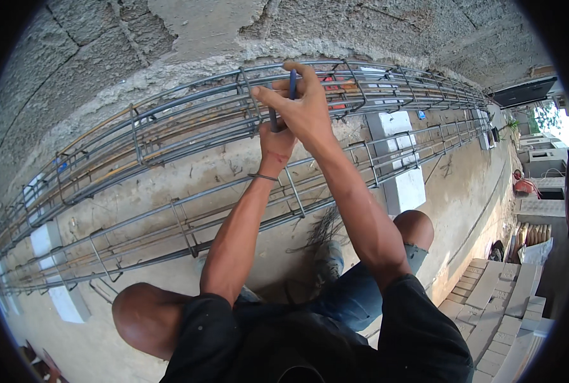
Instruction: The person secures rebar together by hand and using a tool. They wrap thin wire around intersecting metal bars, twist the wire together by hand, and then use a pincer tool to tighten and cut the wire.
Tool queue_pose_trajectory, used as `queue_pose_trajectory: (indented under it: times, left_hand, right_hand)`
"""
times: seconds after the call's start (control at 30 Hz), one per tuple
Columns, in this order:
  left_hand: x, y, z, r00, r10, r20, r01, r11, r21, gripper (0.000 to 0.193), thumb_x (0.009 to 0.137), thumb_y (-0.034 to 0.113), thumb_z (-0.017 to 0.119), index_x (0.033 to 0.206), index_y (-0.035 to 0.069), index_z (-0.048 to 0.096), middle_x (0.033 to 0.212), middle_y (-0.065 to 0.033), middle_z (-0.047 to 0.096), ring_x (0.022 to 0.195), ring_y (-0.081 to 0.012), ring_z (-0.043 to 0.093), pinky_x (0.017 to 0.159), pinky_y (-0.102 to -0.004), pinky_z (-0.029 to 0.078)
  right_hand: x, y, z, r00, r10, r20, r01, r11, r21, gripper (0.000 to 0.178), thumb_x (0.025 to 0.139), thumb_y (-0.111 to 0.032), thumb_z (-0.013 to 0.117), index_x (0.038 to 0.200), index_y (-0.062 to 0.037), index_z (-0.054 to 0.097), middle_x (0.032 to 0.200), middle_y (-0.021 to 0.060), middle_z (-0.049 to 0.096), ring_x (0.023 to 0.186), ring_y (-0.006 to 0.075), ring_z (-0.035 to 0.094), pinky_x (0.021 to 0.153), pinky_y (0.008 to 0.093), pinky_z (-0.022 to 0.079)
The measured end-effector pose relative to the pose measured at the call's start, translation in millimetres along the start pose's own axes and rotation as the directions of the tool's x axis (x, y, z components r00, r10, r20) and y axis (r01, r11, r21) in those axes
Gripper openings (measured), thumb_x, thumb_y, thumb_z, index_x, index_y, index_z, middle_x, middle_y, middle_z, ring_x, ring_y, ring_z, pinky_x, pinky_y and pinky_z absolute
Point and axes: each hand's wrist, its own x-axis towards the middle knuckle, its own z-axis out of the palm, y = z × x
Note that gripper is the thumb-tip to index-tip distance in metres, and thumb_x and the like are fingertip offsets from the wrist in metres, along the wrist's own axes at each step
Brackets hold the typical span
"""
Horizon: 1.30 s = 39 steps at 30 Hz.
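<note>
Rebar cage (pixel 244 81); right hand (pixel 308 113) at blue-handled tool (pixel 292 83)

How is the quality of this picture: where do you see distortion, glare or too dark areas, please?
In the head view, fisheye distortion bows the long steel cages into arcs; in the head view, the bright patch near the right rim is washed out; in the head view, the black shirt shows little detail, and black vignetting fills the corners.
</note>
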Motion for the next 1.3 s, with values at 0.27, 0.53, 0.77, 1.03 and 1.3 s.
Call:
queue_pose_trajectory:
  times: [0.27, 0.53, 0.77, 1.03, 1.3]
  left_hand:
    - [0, -21, 22, 0.699, 0.611, -0.372, -0.226, 0.682, 0.696, 0.022, 0.072, 0.016, 0.075, 0.079, 0.0, 0.062, 0.067, -0.0043, 0.06, 0.059, -0.0134, 0.057, 0.055, -0.0281, 0.044]
    - [-39, 19, 31, 0.899, 0.362, -0.248, -0.367, 0.93, 0.027, 0.03, 0.068, 0.01, 0.079, 0.089, -0.001, 0.06, 0.076, -0.0032, 0.061, 0.073, -0.0116, 0.058, 0.07, -0.0255, 0.047]
    - [-4, 23, -4, 0.968, 0.16, 0.193, -0.144, 0.985, -0.092, 0.009, 0.079, 0.007, 0.063, 0.083, 0.001, 0.058, 0.065, -0.0048, 0.055, 0.051, -0.0135, 0.052, 0.045, -0.0254, 0.04]
    - [-9, 11, 14, 0.943, 0.229, -0.243, -0.211, 0.973, 0.096, 0.012, 0.078, 0.009, 0.064, 0.085, 0.0, 0.06, 0.066, -0.0018, 0.055, 0.057, -0.0097, 0.05, 0.052, -0.0228, 0.039]
    - [-30, 12, 33, 0.739, 0.35, -0.576, -0.269, 0.937, 0.225, 0.025, 0.072, 0.01, 0.073, 0.09, -0.004, 0.062, 0.071, -0.0014, 0.055, 0.067, -0.0088, 0.049, 0.061, -0.0237, 0.04]
  right_hand:
    - [19, 2, 55, 0.777, -0.207, -0.595, -0.067, 0.912, -0.405, 0.03, 0.078, -0.027, 0.073, 0.083, 0.0001, 0.061, 0.059, 0.0035, 0.055, 0.059, 0.0185, 0.057, 0.056, 0.0386, 0.044]
    - [29, 10, -54, 0.764, -0.147, 0.628, -0.149, 0.907, 0.395, 0.023, 0.076, -0.018, 0.075, 0.069, -0.0018, 0.059, 0.055, 0.0019, 0.05, 0.053, 0.0083, 0.048, 0.05, 0.027, 0.043]
    - [22, 6, -36, 0.875, 0.014, 0.484, -0.116, 0.977, 0.181, 0.039, 0.072, -0.024, 0.079, 0.098, -0.0007, 0.063, 0.073, 0.0066, 0.062, 0.064, 0.012, 0.057, 0.055, 0.0297, 0.048]
    - [-8, -9, 66, 0.481, -0.445, -0.756, -0.024, 0.855, -0.519, 0.058, 0.074, -0.022, 0.076, 0.116, 0.0056, 0.046, 0.096, 0.0124, 0.058, 0.086, 0.0273, 0.057, 0.08, 0.0391, 0.046]
    - [35, 0, 18, 0.999, 0.023, -0.046, -0.028, 0.994, -0.106, 0.03, 0.078, -0.022, 0.072, 0.066, 0.0016, 0.058, 0.056, 0.0063, 0.055, 0.048, 0.0202, 0.051, 0.05, 0.0355, 0.042]
